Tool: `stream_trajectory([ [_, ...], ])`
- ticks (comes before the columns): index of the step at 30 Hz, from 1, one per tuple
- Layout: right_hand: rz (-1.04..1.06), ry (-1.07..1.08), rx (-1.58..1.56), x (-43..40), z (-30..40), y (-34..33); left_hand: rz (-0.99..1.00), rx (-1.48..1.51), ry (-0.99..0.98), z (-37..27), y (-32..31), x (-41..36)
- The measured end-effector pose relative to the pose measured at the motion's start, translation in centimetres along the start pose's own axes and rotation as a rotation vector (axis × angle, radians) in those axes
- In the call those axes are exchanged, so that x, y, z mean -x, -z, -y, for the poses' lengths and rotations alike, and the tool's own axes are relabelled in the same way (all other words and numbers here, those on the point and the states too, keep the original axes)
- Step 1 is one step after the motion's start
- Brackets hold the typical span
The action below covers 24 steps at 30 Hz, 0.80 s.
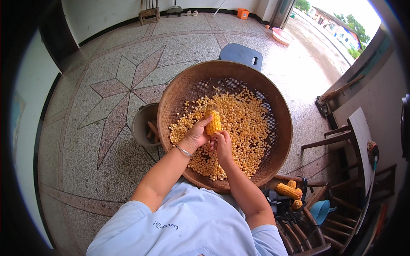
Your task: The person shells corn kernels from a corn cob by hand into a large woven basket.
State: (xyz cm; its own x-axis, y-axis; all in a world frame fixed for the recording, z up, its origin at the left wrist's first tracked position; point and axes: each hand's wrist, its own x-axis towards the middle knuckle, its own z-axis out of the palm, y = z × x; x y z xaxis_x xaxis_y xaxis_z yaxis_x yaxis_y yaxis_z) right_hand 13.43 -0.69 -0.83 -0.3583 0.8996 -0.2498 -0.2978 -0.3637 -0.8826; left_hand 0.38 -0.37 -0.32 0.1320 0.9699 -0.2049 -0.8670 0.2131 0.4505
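An ear of corn (214,123), yellow with a darker, browner far tip, is gripped by my left hand (199,132) along its left side. Below it, my right hand (223,145) has its thumb and fingers at the cob's near end. Both hands are above a round woven bamboo sieve (280,105). Loose corn kernels (245,128) cover much of its mesh bottom, which shows bare near the far and right rims. Whether the right fingers hold any kernels is hidden.
A grey bucket (137,128) with bare cobs (152,128) stands left of the sieve. Behind the sieve is a blue-grey plastic stool (238,52). Several whole corn ears (287,191) lie at my right near a blue plastic scoop (318,212) and wooden chairs (315,248).
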Motion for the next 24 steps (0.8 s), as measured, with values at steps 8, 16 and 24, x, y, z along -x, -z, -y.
stream_trajectory([
  [8,0.004,0.061,0.092,-0.2,-0.9,0.2,-0.032,0.094,-0.032,0.3,0.5,-0.7],
  [16,0.046,0.029,0.036,0.2,-0.3,-0.1,-0.008,0.043,-0.001,-0.1,0.0,-0.3],
  [24,0.027,0.020,0.127,0.3,-0.1,-0.3,-0.001,0.008,-0.019,0.0,0.2,-0.3],
])
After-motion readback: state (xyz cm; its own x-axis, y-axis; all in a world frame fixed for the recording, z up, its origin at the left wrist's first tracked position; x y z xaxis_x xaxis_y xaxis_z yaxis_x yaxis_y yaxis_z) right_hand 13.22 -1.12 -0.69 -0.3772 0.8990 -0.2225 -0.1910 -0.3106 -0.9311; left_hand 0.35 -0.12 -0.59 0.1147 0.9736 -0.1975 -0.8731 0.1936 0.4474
